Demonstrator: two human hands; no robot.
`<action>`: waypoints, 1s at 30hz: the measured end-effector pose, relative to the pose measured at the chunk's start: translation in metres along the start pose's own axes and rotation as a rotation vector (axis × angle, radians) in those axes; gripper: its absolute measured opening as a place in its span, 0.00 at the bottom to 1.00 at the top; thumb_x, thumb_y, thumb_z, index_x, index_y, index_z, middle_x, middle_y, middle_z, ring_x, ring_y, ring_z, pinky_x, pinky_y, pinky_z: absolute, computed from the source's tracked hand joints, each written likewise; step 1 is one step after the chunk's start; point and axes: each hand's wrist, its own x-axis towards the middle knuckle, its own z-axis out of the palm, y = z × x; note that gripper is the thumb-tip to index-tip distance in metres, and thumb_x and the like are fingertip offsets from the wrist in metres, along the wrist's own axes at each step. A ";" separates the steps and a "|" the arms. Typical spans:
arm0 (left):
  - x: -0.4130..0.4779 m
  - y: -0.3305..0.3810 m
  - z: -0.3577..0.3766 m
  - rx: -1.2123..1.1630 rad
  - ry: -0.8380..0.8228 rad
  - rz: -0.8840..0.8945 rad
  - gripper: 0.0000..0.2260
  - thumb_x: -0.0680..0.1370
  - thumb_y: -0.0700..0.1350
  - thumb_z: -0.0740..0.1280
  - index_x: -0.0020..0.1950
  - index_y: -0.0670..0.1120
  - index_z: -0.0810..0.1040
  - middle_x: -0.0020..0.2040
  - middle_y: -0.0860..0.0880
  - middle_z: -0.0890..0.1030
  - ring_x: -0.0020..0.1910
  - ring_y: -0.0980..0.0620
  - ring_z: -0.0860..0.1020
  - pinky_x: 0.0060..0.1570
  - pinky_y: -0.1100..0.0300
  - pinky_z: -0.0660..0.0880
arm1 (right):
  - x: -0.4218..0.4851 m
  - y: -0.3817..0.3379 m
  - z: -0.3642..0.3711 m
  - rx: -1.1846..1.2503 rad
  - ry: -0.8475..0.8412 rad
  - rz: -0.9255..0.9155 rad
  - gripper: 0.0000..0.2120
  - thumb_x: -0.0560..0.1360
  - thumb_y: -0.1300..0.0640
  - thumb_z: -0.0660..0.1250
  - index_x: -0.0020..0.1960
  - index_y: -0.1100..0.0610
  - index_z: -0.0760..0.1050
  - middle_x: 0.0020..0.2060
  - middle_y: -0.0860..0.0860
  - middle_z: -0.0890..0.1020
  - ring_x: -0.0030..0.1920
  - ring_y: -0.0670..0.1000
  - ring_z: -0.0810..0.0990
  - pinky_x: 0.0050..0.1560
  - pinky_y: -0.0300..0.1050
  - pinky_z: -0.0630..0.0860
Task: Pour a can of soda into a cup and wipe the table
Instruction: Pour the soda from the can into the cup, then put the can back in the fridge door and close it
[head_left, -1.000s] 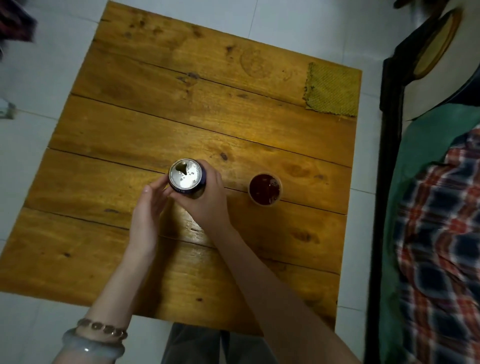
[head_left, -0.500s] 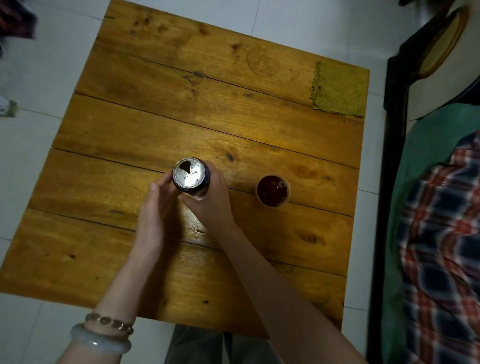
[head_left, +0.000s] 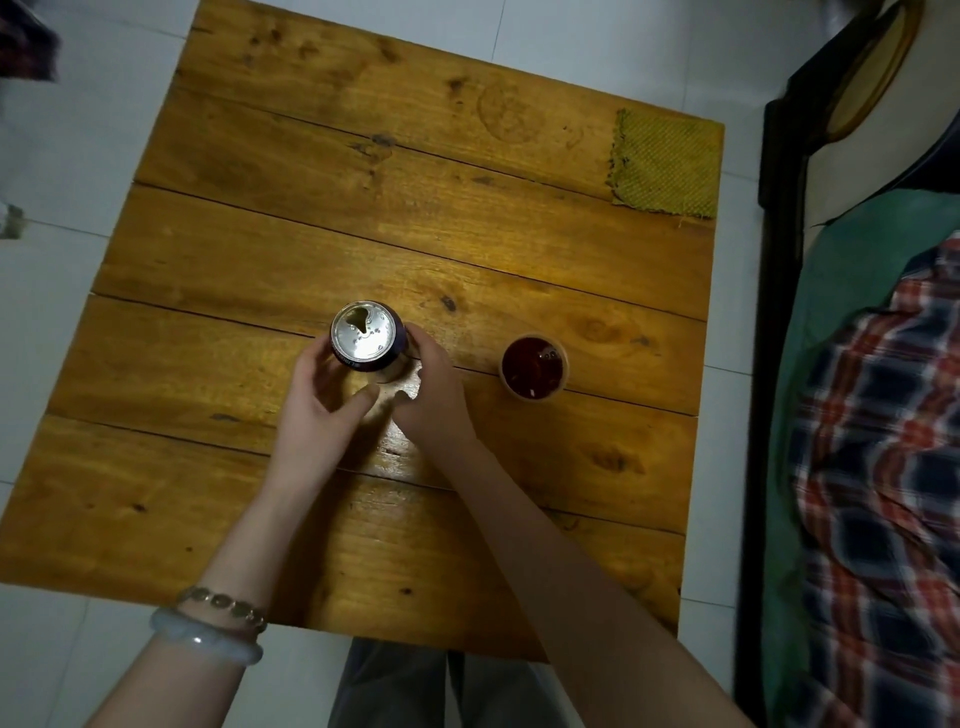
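Two hands on the can (head_left: 368, 336), which stands upright mid-worktop (head_left: 260, 260): right hand (head_left: 436, 400) fingers wrapped round its right side, left hand (head_left: 317, 415) fingers curved against its left side, thumb off it. Risk: the cup (head_left: 532, 368) just right of the right hand looks near brim-full, so a reach for the cloth (head_left: 665, 163) at the far right corner could clip it and slop soda. Versus 0.5 s ago, the left hand has closed in on the can; can and cup haven't moved.

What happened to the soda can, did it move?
No. The can stays equally far left of the cup, below-left of the same dark knot in the table.
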 end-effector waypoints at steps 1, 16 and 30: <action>0.004 0.001 0.002 0.012 0.010 0.000 0.28 0.74 0.39 0.70 0.71 0.48 0.64 0.65 0.49 0.73 0.62 0.53 0.73 0.63 0.54 0.69 | 0.000 0.001 -0.001 0.012 -0.004 0.010 0.37 0.65 0.73 0.64 0.72 0.59 0.62 0.67 0.57 0.70 0.68 0.54 0.67 0.69 0.51 0.66; -0.006 0.022 0.004 0.008 0.136 0.033 0.33 0.66 0.43 0.78 0.67 0.43 0.68 0.60 0.48 0.76 0.57 0.56 0.75 0.60 0.57 0.72 | 0.001 -0.021 -0.025 0.624 -0.087 0.452 0.24 0.72 0.78 0.52 0.67 0.68 0.67 0.63 0.63 0.75 0.65 0.59 0.73 0.66 0.49 0.70; -0.139 0.112 -0.090 -0.055 0.036 0.229 0.30 0.65 0.39 0.78 0.63 0.45 0.70 0.57 0.53 0.75 0.53 0.70 0.72 0.50 0.77 0.68 | -0.143 -0.157 -0.063 0.965 -0.151 0.550 0.31 0.66 0.81 0.44 0.68 0.71 0.62 0.63 0.66 0.72 0.61 0.59 0.74 0.68 0.52 0.68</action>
